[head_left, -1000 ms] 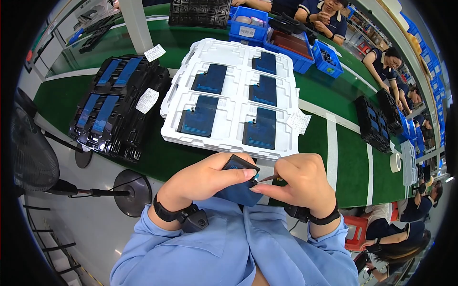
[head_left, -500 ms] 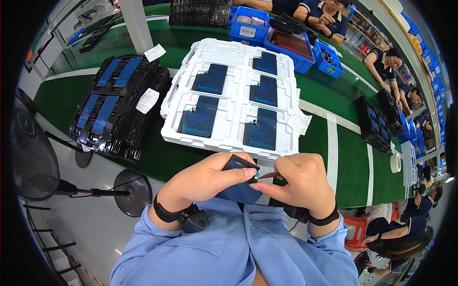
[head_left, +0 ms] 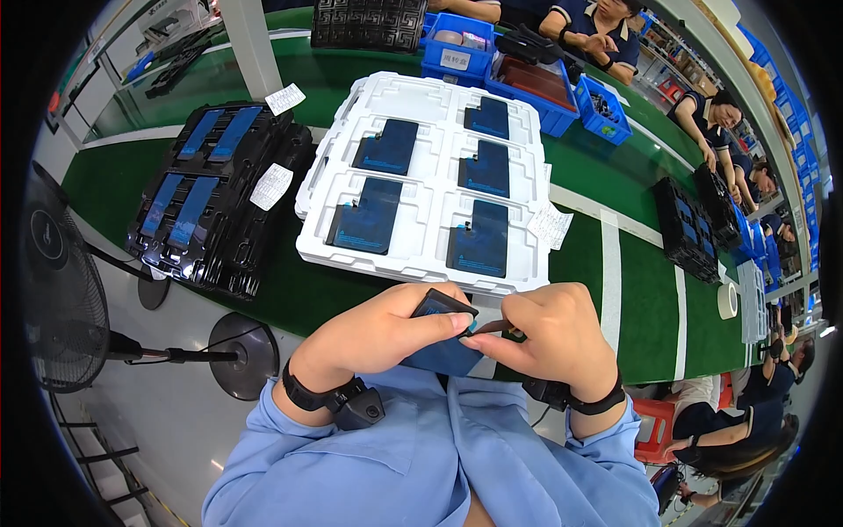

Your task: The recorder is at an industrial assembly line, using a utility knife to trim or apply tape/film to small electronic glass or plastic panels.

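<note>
My left hand (head_left: 386, 325) is closed around a flat dark blue-black battery (head_left: 441, 357), the thumb pressed across its upper end. Up against that end, my right hand (head_left: 555, 332) pinches thumb and forefinger on a thin dark strip (head_left: 493, 327), mostly hidden by the fingers. Whether the strip is joined to the battery cannot be made out. Just beyond both hands lies a white moulded tray (head_left: 399, 93) with L-shaped batteries (head_left: 367, 220) in several of its pockets. Its far left pocket has no battery.
Stacked black trays (head_left: 198, 206) with blue strips stand left on the green table (head_left: 580, 255), paper slips on them. Blue bins (head_left: 601, 110) sit at the back, a tape roll (head_left: 727, 300) at right. A fan (head_left: 61, 272) stands left. Several people work around.
My right fingers have shifted slightly at the battery's end, and less of the thin strip shows. My left hand keeps its hold with almost no movement.
</note>
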The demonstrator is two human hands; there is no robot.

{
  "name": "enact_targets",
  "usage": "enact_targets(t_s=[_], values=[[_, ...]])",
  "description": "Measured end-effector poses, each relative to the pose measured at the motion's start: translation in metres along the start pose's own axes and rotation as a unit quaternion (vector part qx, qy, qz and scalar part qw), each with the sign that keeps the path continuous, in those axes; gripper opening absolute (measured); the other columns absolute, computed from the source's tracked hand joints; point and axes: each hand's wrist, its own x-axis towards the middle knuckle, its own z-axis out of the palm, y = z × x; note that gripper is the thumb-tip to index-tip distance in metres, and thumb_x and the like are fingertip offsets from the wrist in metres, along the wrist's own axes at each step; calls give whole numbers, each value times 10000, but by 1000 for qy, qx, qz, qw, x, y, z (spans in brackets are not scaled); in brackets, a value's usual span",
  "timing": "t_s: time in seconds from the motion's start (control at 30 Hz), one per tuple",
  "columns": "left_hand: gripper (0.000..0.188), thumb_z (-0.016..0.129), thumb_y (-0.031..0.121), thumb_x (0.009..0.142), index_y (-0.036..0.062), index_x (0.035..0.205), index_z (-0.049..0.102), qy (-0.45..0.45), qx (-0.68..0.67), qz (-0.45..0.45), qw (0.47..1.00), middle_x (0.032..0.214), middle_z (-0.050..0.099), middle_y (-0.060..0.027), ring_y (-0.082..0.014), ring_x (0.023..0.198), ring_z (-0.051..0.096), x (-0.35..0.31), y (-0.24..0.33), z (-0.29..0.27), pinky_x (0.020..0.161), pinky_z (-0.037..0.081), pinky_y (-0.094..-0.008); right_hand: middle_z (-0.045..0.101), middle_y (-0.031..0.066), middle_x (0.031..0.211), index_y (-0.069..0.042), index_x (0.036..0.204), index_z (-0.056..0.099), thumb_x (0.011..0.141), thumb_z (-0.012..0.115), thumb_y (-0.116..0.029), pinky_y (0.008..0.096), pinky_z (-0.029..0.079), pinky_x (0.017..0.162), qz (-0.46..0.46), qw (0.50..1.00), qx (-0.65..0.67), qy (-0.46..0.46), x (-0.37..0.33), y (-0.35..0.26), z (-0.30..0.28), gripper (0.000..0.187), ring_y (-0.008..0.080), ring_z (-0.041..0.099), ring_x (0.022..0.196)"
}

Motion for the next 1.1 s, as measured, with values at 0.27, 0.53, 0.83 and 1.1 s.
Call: enact_targets(t_s=[0.27, 0.53, 0.83, 1.1], values=[[213, 499, 207, 865, 10, 903, 568, -22, -11, -48, 999, 727, 485, 26, -62, 685, 402, 0, 6, -1, 621, 323, -201, 354, 45, 384, -83, 455, 395, 622, 739, -315, 304, 278, 343, -29, 999, 38, 7, -1, 4, 3, 448, 227, 381, 332], [211, 540, 167, 837, -2, 957, 581, 43, -86, -37, 995, 897, 562, -29, -101, 851, 483, 1, -4, 1, 763, 362, -217, 334, 29, 393, -94, 447, 367, 602, 750, -302, 295, 261, 333, -78, 995, -4, 57, -4, 5, 8, 462, 196, 372, 331], [217, 536, 162, 840, -6, 972, 573, 44, -120, -36, 991, 894, 565, -27, -104, 870, 489, 8, -17, 1, 792, 356, -222, 345, 30, 397, -92, 452, 382, 611, 745, -304, 292, 269, 335, -79, 995, -9, 58, -6, 13, 13, 450, 194, 378, 335], [226, 503, 214, 867, 13, 964, 542, -84, -52, -50, 994, 750, 471, 30, -60, 708, 410, 6, -7, -6, 642, 332, -199, 359, 47, 386, -81, 448, 412, 646, 728, -295, 298, 263, 342, -30, 994, 101, -33, -3, 11, 3, 430, 224, 379, 335]])
